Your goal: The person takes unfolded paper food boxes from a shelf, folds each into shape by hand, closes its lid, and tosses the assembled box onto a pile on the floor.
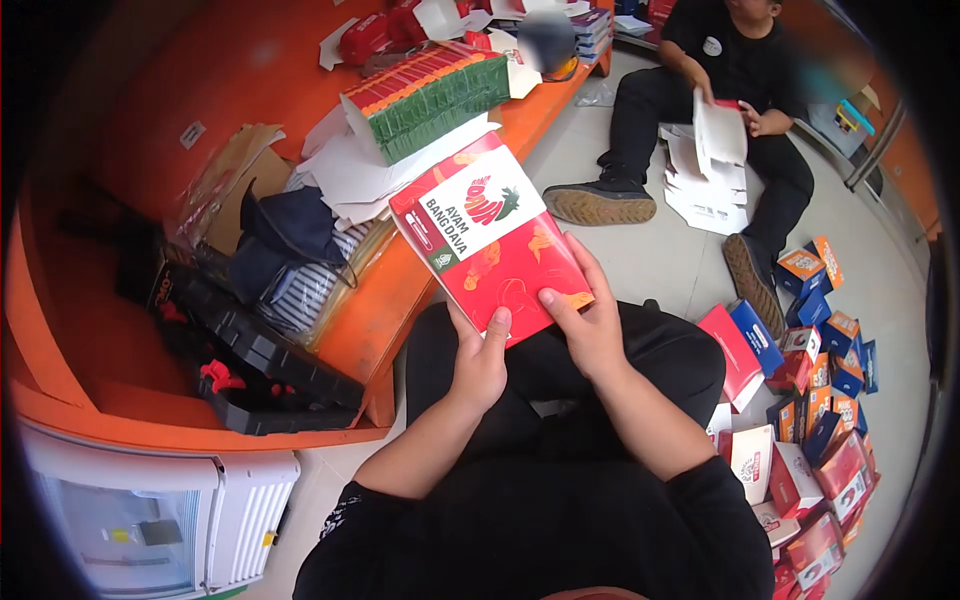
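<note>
Head view: left hand (480, 367) and right hand (594, 330) clamp a red rectangular cardboard box (492, 242); red-and-blue cardboard boxes (797, 478) lie at four o'clock.

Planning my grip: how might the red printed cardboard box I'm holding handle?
The red box is probably stiff: its panel looks straight beyond the fingers. Likely light: your left hand and right hand hold only its near end.

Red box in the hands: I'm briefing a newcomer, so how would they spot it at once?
Find the orange bench, then the nearer black trousers to its right. Above them, left hand and right hand hold the red box. Unlike the boxes on the floor, it is held up, its white label reading AYAM BANG DAVA.
</note>
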`<state>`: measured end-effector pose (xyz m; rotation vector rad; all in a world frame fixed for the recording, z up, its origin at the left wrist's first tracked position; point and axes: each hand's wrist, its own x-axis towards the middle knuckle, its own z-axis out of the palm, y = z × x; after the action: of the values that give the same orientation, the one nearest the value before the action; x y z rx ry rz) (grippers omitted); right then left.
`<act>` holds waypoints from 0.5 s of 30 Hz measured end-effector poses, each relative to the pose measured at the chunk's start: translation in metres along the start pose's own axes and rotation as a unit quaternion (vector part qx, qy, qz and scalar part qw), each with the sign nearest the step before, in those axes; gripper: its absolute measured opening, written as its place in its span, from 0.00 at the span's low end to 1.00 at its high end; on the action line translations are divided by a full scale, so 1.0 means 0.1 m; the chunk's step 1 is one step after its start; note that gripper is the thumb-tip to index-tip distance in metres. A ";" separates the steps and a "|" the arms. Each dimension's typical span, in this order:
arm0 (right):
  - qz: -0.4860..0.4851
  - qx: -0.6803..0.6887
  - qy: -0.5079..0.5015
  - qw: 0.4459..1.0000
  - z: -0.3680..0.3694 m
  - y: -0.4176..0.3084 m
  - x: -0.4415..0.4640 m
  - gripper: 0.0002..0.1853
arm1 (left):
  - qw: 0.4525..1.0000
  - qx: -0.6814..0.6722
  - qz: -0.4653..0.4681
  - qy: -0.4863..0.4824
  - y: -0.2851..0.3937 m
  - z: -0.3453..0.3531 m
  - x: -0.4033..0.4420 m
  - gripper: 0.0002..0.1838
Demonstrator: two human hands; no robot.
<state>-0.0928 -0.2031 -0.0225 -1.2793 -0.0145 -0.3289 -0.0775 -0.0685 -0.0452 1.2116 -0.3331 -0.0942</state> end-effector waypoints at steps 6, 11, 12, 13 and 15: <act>-0.082 0.132 0.101 0.983 0.10 0.38 -0.26 0.49 | 0.999 0.011 0.027 -0.030 -0.25 0.02 -0.02 0.34; -0.095 0.098 0.309 0.941 -0.74 0.36 -0.23 0.45 | 0.865 0.290 -0.034 -0.408 -0.26 0.10 0.06 0.26; -0.109 0.135 0.351 0.920 -1.06 0.26 -0.27 0.44 | 0.795 0.370 -0.019 -0.481 -0.28 0.05 0.08 0.24; -0.120 0.173 0.382 0.900 -1.35 0.11 -0.30 0.42 | 0.717 0.445 0.001 -0.536 -0.31 -0.02 0.12 0.22; -0.223 0.196 0.537 0.789 -1.98 -0.27 -0.56 0.36 | 0.717 0.349 -0.162 -0.581 -0.51 -0.17 0.25 0.22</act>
<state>-0.1870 -0.3827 -0.0664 -0.5127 0.5687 -1.3647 -0.0437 -0.0776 -0.0928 1.8405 -1.3501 -1.1706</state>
